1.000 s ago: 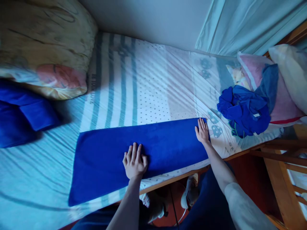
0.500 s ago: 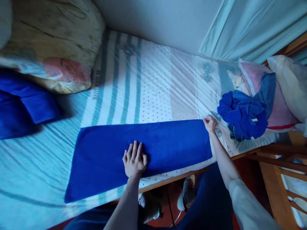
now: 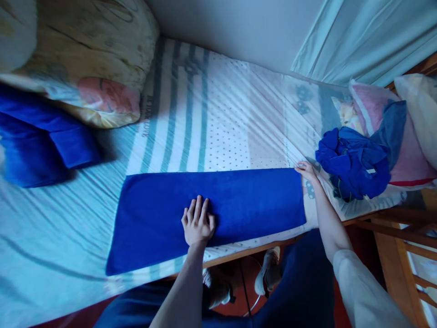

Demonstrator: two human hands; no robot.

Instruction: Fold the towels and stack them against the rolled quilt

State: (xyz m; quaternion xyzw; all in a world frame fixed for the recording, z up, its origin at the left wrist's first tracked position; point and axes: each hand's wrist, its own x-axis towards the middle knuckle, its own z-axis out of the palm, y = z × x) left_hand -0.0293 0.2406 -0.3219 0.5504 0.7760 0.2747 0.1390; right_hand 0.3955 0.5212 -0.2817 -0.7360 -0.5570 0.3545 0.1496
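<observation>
Across the middle of my remote view spreads the bed sheet (image 3: 227, 109). On it, lower centre, I see the blue cloth (image 3: 252, 196) lying flat. The left hand (image 3: 198, 227) rests upon it, fingers loose and spread, cloth beneath them. At its upper right corner, the right hand (image 3: 307, 170) curls its fingers; whether they pinch, I cannot tell.

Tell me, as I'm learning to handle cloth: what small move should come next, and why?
Perhaps raise the blue cloth slightly by its far right corner: the right hand is curled there, while the left hand lies palm down on the cloth, seemingly well placed to steady it.
</observation>
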